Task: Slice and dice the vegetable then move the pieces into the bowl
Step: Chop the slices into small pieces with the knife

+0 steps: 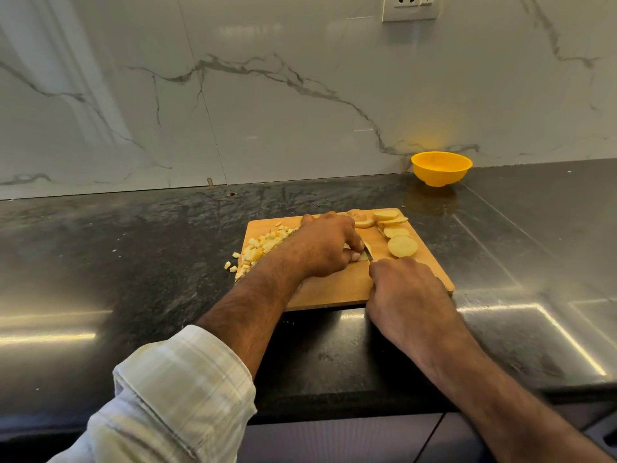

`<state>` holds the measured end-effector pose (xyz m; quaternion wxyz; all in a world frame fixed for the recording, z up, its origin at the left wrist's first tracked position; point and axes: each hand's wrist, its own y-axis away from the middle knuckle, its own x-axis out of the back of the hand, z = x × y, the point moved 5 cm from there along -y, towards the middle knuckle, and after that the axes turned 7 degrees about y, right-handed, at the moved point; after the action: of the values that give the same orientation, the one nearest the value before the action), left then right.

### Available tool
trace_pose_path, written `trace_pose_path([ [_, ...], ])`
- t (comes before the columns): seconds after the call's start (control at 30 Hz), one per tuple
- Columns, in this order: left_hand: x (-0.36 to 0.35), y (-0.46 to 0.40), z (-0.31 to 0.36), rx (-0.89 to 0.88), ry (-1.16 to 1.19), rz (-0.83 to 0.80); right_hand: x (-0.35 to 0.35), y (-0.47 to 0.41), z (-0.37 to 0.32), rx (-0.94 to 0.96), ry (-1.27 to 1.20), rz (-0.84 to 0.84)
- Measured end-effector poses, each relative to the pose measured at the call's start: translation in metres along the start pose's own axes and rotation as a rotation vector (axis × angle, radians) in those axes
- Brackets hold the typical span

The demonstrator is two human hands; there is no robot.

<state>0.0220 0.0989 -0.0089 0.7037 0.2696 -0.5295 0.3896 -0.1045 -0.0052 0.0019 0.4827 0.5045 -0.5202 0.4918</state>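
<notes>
A wooden cutting board (pixel 337 289) lies on the dark counter. Round potato slices (pixel 402 246) sit at its far right, and a heap of small diced pieces (pixel 263 245) lies at its left, a few spilled onto the counter. My left hand (pixel 325 247) curls over a piece in the board's middle; the piece is mostly hidden. My right hand (pixel 405 289) grips a knife handle, and the blade (pixel 368 252) points away toward my left fingers. A yellow bowl (pixel 440 168) stands empty-looking against the back wall, to the right beyond the board.
The dark stone counter (pixel 133 255) stretches left and right of the board, with bright reflections on its right part. A marble-patterned wall (pixel 267 95) rises behind, with a socket plate (pixel 410 6) at the top. The counter's front edge runs just below my forearms.
</notes>
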Motion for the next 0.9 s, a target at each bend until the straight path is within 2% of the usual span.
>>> trace_pose_path([
  [0.17,0.000,0.003,-0.006,-0.008,0.090,0.070,-0.005,0.002,0.003,-0.006,-0.008,-0.028],
  [0.3,0.003,0.005,-0.009,-0.030,0.179,0.103,-0.005,0.008,0.011,-0.024,-0.059,0.131],
  [0.4,0.003,0.004,-0.010,-0.034,0.231,0.100,-0.005,0.012,0.006,-0.004,-0.067,0.168],
  [0.9,0.003,0.002,-0.008,-0.011,0.270,0.085,0.000,-0.008,-0.006,0.003,-0.026,0.039],
])
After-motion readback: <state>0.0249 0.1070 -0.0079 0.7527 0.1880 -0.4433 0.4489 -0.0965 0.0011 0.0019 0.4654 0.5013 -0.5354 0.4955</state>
